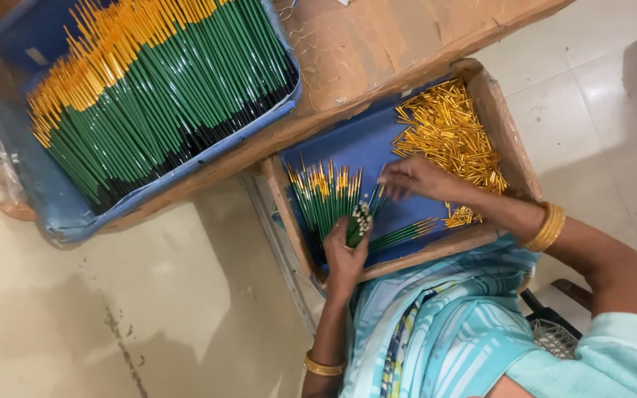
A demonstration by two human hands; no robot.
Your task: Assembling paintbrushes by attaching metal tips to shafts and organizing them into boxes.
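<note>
Your left hand (346, 254) grips a bundle of thin green sticks (360, 221), your right hand (414, 179) pinches 1 gold metal cap (382, 190); the loose gold-cap heap (447, 129) looks large, much left

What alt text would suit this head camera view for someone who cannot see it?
A person's left hand grips a bunch of green sticks over a small blue-lined tray, while the right hand reaches beside a heap of gold tubes. A bigger tray of green sticks lies nearby.

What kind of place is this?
Probably a small workshop where brushes or pencils get assembled by hand: a big tray of green sticks, a pile of gold metal caps, and the left hand gripping a bundle.
</note>
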